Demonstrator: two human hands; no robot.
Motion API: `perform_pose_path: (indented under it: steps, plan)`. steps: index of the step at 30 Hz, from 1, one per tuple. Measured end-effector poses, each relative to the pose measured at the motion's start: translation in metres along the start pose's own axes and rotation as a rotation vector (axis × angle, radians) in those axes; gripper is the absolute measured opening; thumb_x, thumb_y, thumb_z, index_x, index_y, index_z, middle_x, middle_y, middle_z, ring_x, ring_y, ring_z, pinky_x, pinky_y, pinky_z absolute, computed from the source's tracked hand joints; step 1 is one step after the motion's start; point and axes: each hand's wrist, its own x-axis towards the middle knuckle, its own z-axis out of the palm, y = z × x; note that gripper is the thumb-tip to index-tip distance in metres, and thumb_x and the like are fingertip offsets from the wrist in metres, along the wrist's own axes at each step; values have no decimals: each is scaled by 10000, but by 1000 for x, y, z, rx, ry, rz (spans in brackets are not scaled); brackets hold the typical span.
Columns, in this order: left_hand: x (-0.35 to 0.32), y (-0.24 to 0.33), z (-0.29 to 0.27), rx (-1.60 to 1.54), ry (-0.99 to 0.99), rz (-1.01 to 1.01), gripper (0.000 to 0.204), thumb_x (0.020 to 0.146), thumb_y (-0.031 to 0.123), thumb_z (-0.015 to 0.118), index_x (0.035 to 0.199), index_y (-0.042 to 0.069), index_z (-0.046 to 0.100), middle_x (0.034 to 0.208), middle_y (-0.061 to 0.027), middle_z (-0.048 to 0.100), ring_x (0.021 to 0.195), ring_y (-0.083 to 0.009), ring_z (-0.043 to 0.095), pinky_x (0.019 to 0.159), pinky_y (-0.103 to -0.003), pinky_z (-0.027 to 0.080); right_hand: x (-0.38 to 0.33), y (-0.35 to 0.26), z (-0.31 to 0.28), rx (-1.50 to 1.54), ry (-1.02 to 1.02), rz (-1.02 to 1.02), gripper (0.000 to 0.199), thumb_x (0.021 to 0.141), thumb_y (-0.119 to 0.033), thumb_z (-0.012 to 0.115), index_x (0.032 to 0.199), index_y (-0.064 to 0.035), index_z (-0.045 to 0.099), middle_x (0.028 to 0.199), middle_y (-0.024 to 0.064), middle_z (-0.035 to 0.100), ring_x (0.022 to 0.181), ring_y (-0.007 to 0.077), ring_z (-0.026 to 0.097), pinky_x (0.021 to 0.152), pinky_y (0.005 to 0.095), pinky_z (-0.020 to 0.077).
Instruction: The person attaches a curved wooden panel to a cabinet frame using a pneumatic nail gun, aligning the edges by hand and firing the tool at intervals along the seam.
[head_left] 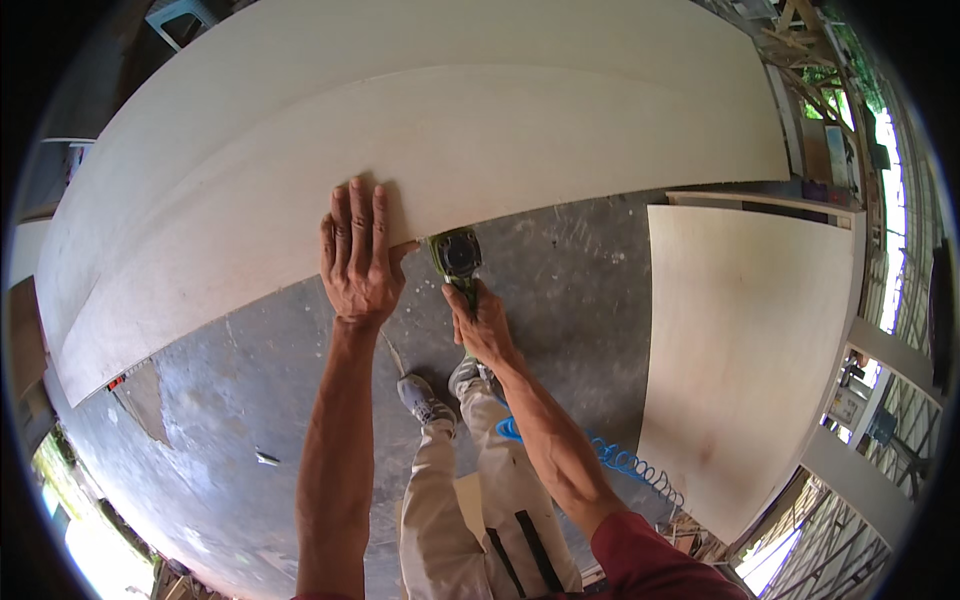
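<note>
My left hand (362,260) lies flat on a large pale plywood sheet (560,130), close to its near edge. Its fingers are stretched out and the thumb points right along that edge. Just to the right, my right hand (483,320) is wrapped around the handle of a green and black air nailer (457,254). The nailer's head is up against the sheet's near edge; its tip is hidden there. A blue coiled air hose (622,460) runs behind my right forearm towards the lower right.
Another plywood panel (740,350) is at the right, beside grey concrete floor (580,300). A small object (266,458) lies on the floor at the left. My shoes (425,398) are below the sheet's edge. A light blue plastic stool (180,22) stands at the far left.
</note>
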Motion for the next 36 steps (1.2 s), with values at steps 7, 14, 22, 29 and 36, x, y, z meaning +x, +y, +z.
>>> perform_pose_path:
  steps: [7, 14, 22, 29, 36]
  plan:
    - [-8, 0, -1, 17, -20, -15, 656, 953, 464, 580, 1486, 94, 483, 1535, -149, 464, 1429, -360, 423, 1106, -520, 389, -35, 17, -2, 42, 28, 22, 479, 989, -447, 624, 926, 18, 531, 548, 67, 548, 411, 184, 563, 394, 347, 434]
    - [-8, 2, 0, -3, -8, -12, 667, 927, 445, 622, 1486, 108, 487, 1547, -139, 450, 1445, -349, 401, 1130, -513, 373, -7, -1, 11, -7, 2, 94, 494, 970, -456, 647, 994, 28, 548, 576, 95, 585, 442, 204, 594, 410, 376, 447]
    - [-9, -4, -5, 28, -38, -34, 726, 902, 406, 661, 1526, 119, 423, 1576, -124, 410, 1466, -333, 369, 1150, -513, 357, -75, -34, -14, 70, 123, 126, 405, 896, -235, 759, 1133, -2, 526, 673, 73, 624, 450, 154, 574, 405, 316, 460]
    - [-6, 6, -1, 59, -32, -22, 635, 977, 485, 512, 1483, 102, 484, 1544, -128, 456, 1449, -342, 396, 1129, -500, 383, -121, -99, -129, 435, 129, 304, 357, 922, -141, 714, 1234, -29, 581, 610, 28, 566, 460, 136, 564, 417, 308, 447]
    - [-10, 2, 2, 37, -29, -42, 709, 896, 427, 635, 1510, 127, 448, 1575, -90, 416, 1478, -298, 351, 1166, -493, 355, -90, -166, -220, 419, 180, 221, 383, 975, -213, 611, 1293, -7, 561, 604, 10, 454, 447, 141, 471, 545, 344, 454]
